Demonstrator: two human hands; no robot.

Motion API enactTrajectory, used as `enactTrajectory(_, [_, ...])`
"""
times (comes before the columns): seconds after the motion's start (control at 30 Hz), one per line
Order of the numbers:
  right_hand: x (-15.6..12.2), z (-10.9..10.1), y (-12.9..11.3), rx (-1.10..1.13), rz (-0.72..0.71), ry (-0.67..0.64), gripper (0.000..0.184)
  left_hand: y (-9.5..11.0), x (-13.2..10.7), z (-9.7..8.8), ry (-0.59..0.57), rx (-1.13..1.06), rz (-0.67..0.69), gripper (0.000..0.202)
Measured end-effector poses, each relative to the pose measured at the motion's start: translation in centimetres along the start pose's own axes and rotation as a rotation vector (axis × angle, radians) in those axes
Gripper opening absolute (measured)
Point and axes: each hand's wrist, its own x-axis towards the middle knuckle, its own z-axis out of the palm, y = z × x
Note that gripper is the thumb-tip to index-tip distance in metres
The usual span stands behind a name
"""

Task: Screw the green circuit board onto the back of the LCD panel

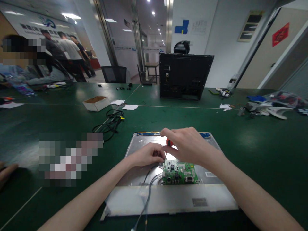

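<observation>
My right hand [186, 144] is wrapped around a screwdriver [169, 142] with a red and black handle, its thin shaft pointing down. The tip meets the upper left corner of a green circuit board [179, 173]. Close beside that tip, my left hand [150, 154] has its fingers pinched together; what they hold, if anything, is hidden. Under the board lies a silvery display panel [173, 199], flat on the table, with a blue circuit strip [204, 135] along its far edge. Grey cables [149, 192] run from the board's left side toward the near edge.
A black monitor housing [185, 77] stands upright at the back of the green table [262, 150]. Left of the panel lie coiled black cables [110, 123] and an open cardboard box [96, 104]. Bags and loose parts [267, 107] are at the right. Another person's hand [7, 173] rests far left.
</observation>
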Motion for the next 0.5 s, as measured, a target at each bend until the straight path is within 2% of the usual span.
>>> enactTrajectory(0.3, [-0.25,-0.21,0.04,0.097,-0.038,-0.017,0.022,-0.09,0.04,-0.20,0.002,0.069,0.048,0.002])
enactTrajectory(0.5, [-0.12,-0.07,-0.04,0.072,-0.003,-0.003,0.017,-0.15,0.00,-0.13,-0.007,0.060,0.050,0.003])
